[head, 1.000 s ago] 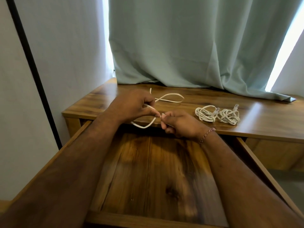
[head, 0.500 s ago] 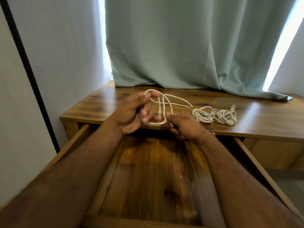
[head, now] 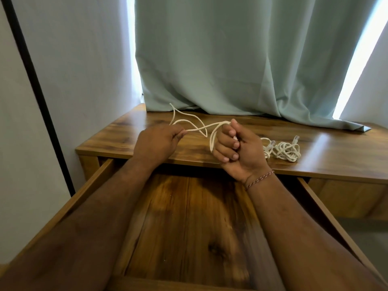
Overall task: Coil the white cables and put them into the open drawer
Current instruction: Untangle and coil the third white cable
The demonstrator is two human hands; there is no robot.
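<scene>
One brown wooden table across mid-frame; one open wooden drawer below it, bare of cable. Two hands — left hand pinches the loose white cable at centre; right hand curls round its gathered loops. Two coiled white cable bundles lie mid-right on the table. Step in hand: coiling the third cable — next, wind the free tail in.

The right hand hides part of the nearer coiled white cable bundle just beyond it. The loose thin white cable vanishes inside both fists; its plug is barely discernible.
</scene>
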